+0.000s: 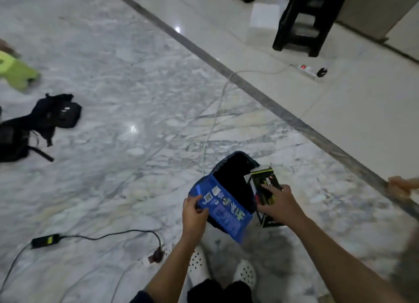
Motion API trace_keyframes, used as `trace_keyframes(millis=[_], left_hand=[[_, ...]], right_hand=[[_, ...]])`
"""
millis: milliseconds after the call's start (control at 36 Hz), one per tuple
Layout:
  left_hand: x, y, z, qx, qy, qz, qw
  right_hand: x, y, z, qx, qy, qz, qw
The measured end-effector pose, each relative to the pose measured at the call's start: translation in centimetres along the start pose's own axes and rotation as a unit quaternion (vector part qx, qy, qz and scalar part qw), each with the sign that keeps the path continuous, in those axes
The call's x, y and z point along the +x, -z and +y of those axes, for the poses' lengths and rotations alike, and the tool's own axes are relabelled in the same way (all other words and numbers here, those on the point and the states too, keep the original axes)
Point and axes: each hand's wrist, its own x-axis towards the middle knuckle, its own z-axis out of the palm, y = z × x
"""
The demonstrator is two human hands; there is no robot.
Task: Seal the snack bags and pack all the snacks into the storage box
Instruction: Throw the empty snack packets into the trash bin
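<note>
I am looking down at a marble floor. My left hand [194, 209] pinches the left edge of a blue snack bag [223, 212], which it holds over the near side of a dark storage box [235, 154] with a black open inside. My right hand [280, 204] grips a black and green snack box [264, 178] that stands tilted against the storage box's right side. Its fingers lie over the top face and its thumb is below. The lower part of the storage box is hidden behind the blue bag.
A white cable [213, 130] runs from the storage box to a power strip [308, 70]. A black stool [306, 19] and a white box [265, 14] stand far back. A black bag [40, 123], a green object [15, 71] and a black adapter [45, 240] lie left. My white shoes [244, 272] are below.
</note>
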Motion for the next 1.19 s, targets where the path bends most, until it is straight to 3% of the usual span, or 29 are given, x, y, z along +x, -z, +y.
trace_keyframes(millis=[278, 667, 944, 1194], left_hand=[[6.2, -4.6, -8.0, 0.036, 0.038, -0.004, 0.999], [10.4, -5.9, -10.2, 0.062, 0.045, -0.027, 0.997], [8.8, -5.1, -7.2, 0.110, 0.014, -0.066, 0.992], [3.4, -2.5, 2.6, 0.150, -0.012, -0.096, 0.984]], right_hand=[[9.4, -8.0, 3.5, -0.095, -0.011, -0.061, 0.994], [13.6, -11.6, 4.8, -0.071, -0.025, -0.036, 0.997], [10.9, -10.4, 4.2, 0.012, -0.015, -0.030, 0.999], [2.7, -2.4, 0.1, 0.032, -0.007, -0.002, 0.999]])
